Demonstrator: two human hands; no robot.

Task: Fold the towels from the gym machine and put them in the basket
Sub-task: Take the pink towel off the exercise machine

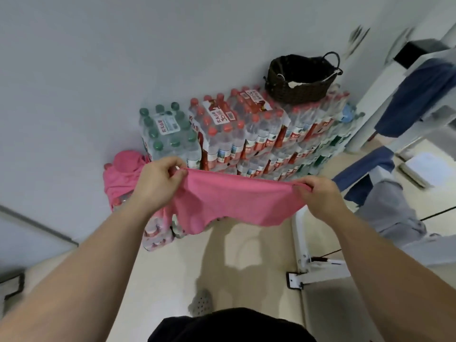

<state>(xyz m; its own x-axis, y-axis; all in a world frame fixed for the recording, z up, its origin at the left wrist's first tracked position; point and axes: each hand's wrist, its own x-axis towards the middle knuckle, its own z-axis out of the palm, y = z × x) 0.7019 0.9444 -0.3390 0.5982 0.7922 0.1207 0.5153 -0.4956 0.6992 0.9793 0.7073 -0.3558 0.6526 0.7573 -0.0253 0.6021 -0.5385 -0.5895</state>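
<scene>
Arms stretch forward, left hand (pixel 158 183) and right hand (pixel 320 196) each pinching a top corner of the pink towel (pixel 234 201), held in the air before the bottle packs (pixel 246 134). Blur smears the blue towels (pixel 414 99) at right. The pink towel's long axis runs left to right, its lower edge hanging. The basket (pixel 296 92) sits atop the packs.

Head-worn view, forward and down

You are getting soft, even indoor light, and your shadow (pixel 229 255) is falling pale across the glossy floor (pixel 172 280). Motion blur is smearing the right edge around the blue towels (pixel 414 95). Wide-angle distortion is tilting the wall (pixel 98 58).
</scene>
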